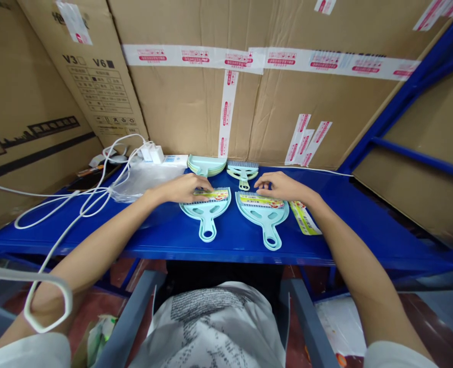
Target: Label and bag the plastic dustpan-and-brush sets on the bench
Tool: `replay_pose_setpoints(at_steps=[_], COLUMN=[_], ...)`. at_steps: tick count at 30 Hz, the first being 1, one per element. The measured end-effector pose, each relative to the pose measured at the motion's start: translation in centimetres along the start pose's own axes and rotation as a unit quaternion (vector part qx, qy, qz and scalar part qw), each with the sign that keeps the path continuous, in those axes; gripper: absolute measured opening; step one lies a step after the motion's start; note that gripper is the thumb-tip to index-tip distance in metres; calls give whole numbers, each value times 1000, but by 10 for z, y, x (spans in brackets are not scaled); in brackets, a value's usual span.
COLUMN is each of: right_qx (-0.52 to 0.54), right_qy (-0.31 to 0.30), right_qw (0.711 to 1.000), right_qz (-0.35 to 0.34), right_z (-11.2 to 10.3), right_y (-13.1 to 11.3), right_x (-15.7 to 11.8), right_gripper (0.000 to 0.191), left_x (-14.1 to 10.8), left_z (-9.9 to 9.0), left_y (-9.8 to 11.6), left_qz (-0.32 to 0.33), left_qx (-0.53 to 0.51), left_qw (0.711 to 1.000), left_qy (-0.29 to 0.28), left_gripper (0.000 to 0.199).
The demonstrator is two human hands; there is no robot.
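Two light-green dustpan-and-brush sets lie side by side on the blue table, handles toward me. My left hand rests at the upper left of the left set, fingers on its yellow label. Over the top edge of the right set is my right hand, its fingers apart and bent; a yellow label lies across that set too. Behind them stand a stack of dustpans and a small pile of brushes. Loose yellow labels lie beside my right forearm.
Clear plastic bags, white cables and white chargers are on the left of the blue table. Cardboard walls rise behind it. A blue metal frame stands at the right.
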State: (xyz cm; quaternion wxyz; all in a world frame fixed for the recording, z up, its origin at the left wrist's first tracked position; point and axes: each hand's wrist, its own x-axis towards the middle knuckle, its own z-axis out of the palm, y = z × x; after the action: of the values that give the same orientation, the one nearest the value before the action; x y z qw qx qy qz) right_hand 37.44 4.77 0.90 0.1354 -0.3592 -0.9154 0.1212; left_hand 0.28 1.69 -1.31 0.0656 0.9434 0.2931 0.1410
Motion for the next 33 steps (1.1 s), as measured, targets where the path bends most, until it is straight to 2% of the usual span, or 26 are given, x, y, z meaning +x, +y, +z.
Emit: replay_pose_setpoints(at_steps=[5,7,10,14,16,20,24,29,33], right_qx=[1,-2,-8,-4,2,3,-4,-12,-16], right_qy=[20,28,40,49,47,45,46,46,44], right_qw=[1000,1000,999,999,999,999,999,999,999], right_qz=[-3,-2,-6,-16,-19,-22,-20,-21,-25], right_z=[-3,-4,-3,-1,0,2,3,3,4], right_y=[1,2,4,4,4,4,5,6,7], right_x=[0,0,0,1,2,2,2,2,3], right_gripper=[33,33,31,28,27,26,27,27,24], left_x=[-2,-3,-7,-14,-16,-16,-12,-10,-9], left_z=[-13,-17,-21,-24,-24,-18,-9,-5,-3], left_y=[10,16,27,49,60,71,71,71,73], left_qz=[-8,-12,-17,7,15,11,34,33,39], left_qx=[-42,-100,-221,-321,-323,-304,-281,-250,-230], left_qw=[998,994,973,918,910,931,939,959,961], left_qy=[43,32,-61,-233,-258,-204,-193,-128,-151], left_gripper=[31,28,30,29,29,27,22,23,23])
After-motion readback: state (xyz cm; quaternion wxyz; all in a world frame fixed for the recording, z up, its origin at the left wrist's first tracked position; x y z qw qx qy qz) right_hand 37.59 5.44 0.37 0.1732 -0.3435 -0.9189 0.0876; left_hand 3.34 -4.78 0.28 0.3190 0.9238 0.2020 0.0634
